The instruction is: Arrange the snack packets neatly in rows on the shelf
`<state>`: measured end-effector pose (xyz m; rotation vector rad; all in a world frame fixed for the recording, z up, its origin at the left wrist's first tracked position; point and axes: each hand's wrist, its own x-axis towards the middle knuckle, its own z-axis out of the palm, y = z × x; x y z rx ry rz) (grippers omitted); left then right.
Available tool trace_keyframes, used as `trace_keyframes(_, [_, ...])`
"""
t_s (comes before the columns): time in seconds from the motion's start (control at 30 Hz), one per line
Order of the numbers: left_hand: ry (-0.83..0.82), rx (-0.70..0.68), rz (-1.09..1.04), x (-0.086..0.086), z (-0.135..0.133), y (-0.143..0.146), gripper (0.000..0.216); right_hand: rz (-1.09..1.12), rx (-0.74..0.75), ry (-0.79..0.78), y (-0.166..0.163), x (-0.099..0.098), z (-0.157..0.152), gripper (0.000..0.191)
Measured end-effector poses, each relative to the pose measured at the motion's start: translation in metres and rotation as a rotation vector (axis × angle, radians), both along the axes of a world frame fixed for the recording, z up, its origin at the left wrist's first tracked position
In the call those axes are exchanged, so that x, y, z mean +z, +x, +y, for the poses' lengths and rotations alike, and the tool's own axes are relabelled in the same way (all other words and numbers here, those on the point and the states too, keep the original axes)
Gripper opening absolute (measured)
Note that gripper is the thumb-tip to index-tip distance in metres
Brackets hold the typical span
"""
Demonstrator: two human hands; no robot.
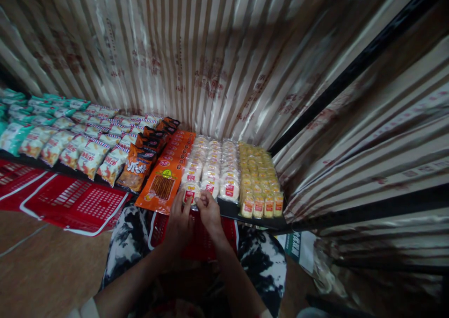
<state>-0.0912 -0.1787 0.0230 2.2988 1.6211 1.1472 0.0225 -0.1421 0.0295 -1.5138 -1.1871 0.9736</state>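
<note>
At the front of a row of round white rice crackers, both my hands are on one clear-wrapped rice cracker packet (pixel 191 194) with a red label. My left hand (pixel 179 222) holds its left edge, fingers pointing up along it. On the right edge, the thumb and fingers of my right hand (pixel 210 213) pinch the wrapper. Two more rows of rice cracker packets (pixel 229 187) stand just to the right. Close to my left hand lies a large orange snack bag (pixel 163 187) with brown sticks pictured on it.
Yellow wrapped snack bars (pixel 258 201) fill the shelf's right end. Orange-black bags (pixel 136 168), white snack bags (pixel 91 159) and green bags (pixel 16 135) line the left. Red bags (pixel 75 201) hang below the shelf edge. A striped curtain (pixel 157 51) and a dark pole (pixel 351 70) stand behind.
</note>
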Motion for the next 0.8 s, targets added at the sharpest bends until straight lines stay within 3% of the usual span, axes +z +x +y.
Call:
trace_keyframes(0.3, [-0.023,0.004,0.007,-0.012,0.01,-0.001,0.053,-0.13,-0.038,-0.01,-0.006,0.007,0.015,0.025])
trace_keyframes(0.57, [0.026,-0.037,-0.007,-0.035,0.02,0.003,0.048,-0.185,0.0,0.087,-0.011,0.0,0.015,0.017])
trace_keyframes(0.8, [0.022,-0.033,-0.01,-0.034,0.021,0.004,0.048,-0.413,0.037,0.147,-0.008,0.003,0.006,0.027])
